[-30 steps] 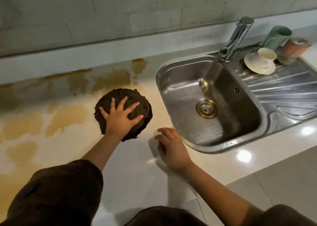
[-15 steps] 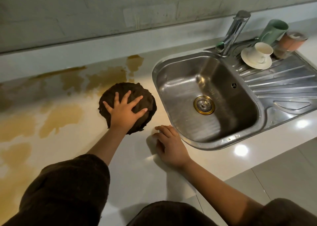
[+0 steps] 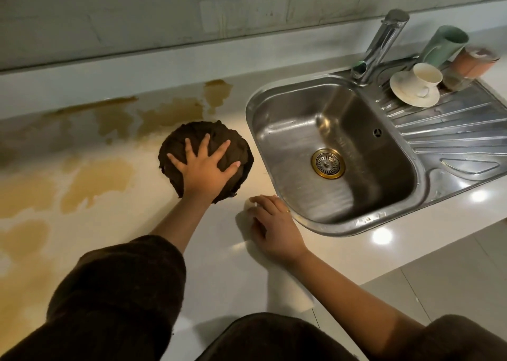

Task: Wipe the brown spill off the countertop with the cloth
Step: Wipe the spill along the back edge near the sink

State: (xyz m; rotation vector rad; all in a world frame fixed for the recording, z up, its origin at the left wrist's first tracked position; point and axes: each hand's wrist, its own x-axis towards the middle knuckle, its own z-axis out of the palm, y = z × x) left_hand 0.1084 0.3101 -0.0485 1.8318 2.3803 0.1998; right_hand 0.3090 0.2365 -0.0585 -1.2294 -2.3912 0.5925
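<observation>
brown cloth under splayed left hand | right hand loose | cup on saucer

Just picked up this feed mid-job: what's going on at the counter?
The left hand presses flat, fingers spread, on the dark cloth on the countertop, just left of the sink. The right hand rests on the countertop by the sink's front corner. Brown spill patches lie left of and behind the cloth, not yet wiped.
</observation>
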